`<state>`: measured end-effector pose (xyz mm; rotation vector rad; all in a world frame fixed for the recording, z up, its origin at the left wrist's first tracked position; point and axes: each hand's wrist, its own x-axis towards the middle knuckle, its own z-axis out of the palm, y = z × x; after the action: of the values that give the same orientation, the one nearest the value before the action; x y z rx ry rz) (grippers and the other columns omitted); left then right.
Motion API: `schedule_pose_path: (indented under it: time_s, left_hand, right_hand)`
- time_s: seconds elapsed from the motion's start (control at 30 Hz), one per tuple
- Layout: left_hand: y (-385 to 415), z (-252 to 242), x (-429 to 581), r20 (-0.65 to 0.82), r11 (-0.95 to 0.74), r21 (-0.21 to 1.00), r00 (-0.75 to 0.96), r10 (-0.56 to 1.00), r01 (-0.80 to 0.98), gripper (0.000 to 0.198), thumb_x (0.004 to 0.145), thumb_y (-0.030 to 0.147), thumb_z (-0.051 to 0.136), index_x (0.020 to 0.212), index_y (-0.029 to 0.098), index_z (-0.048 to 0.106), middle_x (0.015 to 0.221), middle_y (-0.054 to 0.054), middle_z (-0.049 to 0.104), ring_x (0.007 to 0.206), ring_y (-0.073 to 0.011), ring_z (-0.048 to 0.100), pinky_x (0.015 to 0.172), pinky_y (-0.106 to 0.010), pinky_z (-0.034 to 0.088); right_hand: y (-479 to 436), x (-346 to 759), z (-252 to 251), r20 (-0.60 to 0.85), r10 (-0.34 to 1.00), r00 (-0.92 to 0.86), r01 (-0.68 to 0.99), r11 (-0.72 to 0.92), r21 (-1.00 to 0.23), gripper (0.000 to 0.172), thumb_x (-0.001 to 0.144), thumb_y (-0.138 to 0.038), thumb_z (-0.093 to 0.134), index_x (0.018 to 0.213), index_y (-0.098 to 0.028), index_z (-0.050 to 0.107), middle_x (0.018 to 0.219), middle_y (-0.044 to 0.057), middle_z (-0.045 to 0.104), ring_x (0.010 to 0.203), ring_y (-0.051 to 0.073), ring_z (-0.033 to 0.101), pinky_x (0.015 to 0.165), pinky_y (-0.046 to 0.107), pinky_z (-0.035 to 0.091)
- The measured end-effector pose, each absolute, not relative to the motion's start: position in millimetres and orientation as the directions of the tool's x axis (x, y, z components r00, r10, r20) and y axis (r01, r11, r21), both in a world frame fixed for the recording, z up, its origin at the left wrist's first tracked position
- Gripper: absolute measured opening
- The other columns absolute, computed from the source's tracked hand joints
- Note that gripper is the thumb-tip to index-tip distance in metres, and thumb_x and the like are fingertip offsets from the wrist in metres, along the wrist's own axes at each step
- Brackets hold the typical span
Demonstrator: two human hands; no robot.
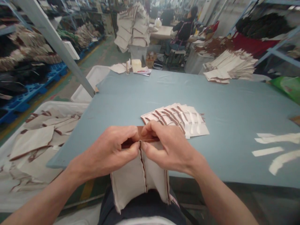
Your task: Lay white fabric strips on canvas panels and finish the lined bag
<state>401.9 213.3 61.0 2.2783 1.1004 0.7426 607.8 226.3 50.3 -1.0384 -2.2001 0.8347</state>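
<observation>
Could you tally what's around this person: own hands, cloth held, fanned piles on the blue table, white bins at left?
Hands: 2, left hand, right hand
Held cloth piece: 1
Fanned pile: 1
White bins: 2, near bin, far bin
Total: 6

Cloth piece, pinched by left hand and right hand, was cream woven fabric: matt, slightly coarse, raw at the lower edge. Brown band along its top looked smoother. Counter had a pale blue covering, matt and smooth. Fanned stack: same matt cream cloth, brown trim. White strips were matt; cloth or paper, couldn't tell. Tub was smooth white plastic. Post was grey painted metal.
</observation>
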Motion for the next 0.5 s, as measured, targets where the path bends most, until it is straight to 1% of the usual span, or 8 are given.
schedule_pose_path:
  time_s: [0.07, 0.17, 0.23, 0.3, 0.4, 0.5]
  left_hand:
    - [213.7, 60.1, 399.3, 0.214, -0.51, 0.679, 0.521, 0.826, 0.528, 0.021, 0.089, 0.009, 0.052, 0.071, 0.018, 0.054, 0.062, 0.01, 0.05, 0.054, -0.0053, 0.042, 0.052, -0.017, 0.032]
    - [214.1, 60.7, 396.8, 0.177, -0.483, 0.704, 0.53, 0.83, 0.521, 0.02, 0.093, 0.012, 0.054, 0.075, 0.018, 0.061, 0.064, 0.009, 0.056, 0.055, -0.0059, 0.047, 0.053, -0.017, 0.035]
    - [214.1, 62.2, 396.4, 0.19, -0.495, 0.697, 0.532, 0.825, 0.519, 0.019, 0.095, 0.013, 0.056, 0.078, 0.018, 0.064, 0.065, 0.008, 0.058, 0.055, -0.0063, 0.049, 0.053, -0.017, 0.036]
    - [213.6, 63.7, 396.3, 0.225, -0.524, 0.672, 0.53, 0.818, 0.524, 0.016, 0.096, 0.014, 0.058, 0.082, 0.019, 0.065, 0.066, 0.008, 0.06, 0.056, -0.0066, 0.05, 0.054, -0.017, 0.037]
    - [211.5, 65.0, 396.1, 0.294, -0.591, 0.604, 0.54, 0.789, 0.535, 0.013, 0.096, 0.012, 0.057, 0.09, 0.02, 0.066, 0.071, 0.007, 0.063, 0.058, -0.0073, 0.053, 0.057, -0.017, 0.039]
    - [209.4, 63.9, 394.5, 0.367, -0.68, 0.513, 0.583, 0.725, 0.524, 0.017, 0.098, 0.009, 0.052, 0.092, 0.021, 0.063, 0.074, 0.004, 0.063, 0.059, -0.0091, 0.054, 0.058, -0.019, 0.04]
  right_hand:
    - [226.4, 606.1, 50.0, 0.23, 0.79, -0.568, 0.485, 0.547, -0.683, 0.003, 0.081, -0.022, 0.06, 0.081, -0.021, 0.057, 0.068, -0.002, 0.064, 0.061, 0.013, 0.053, 0.062, 0.026, 0.032]
    - [226.7, 603.6, 47.8, 0.287, 0.77, -0.57, 0.48, 0.595, -0.645, 0.011, 0.077, -0.018, 0.058, 0.068, -0.021, 0.05, 0.061, -0.004, 0.055, 0.056, 0.011, 0.043, 0.059, 0.028, 0.024]
    - [227.0, 602.8, 46.9, 0.311, 0.771, -0.556, 0.467, 0.599, -0.65, 0.014, 0.076, -0.017, 0.056, 0.065, -0.021, 0.047, 0.059, -0.005, 0.049, 0.054, 0.01, 0.038, 0.058, 0.028, 0.023]
    - [227.5, 602.8, 47.2, 0.315, 0.772, -0.552, 0.435, 0.589, -0.681, 0.016, 0.076, -0.017, 0.055, 0.065, -0.021, 0.045, 0.059, -0.006, 0.045, 0.054, 0.009, 0.037, 0.057, 0.027, 0.023]
    - [228.5, 603.8, 49.9, 0.3, 0.767, -0.568, 0.338, 0.549, -0.764, 0.016, 0.074, -0.016, 0.053, 0.065, -0.022, 0.042, 0.06, -0.007, 0.04, 0.055, 0.009, 0.035, 0.055, 0.025, 0.025]
    - [229.3, 605.8, 53.6, 0.233, 0.778, -0.583, 0.264, 0.453, -0.852, 0.011, 0.072, -0.015, 0.051, 0.066, -0.022, 0.044, 0.062, -0.007, 0.041, 0.056, 0.009, 0.038, 0.055, 0.023, 0.029]
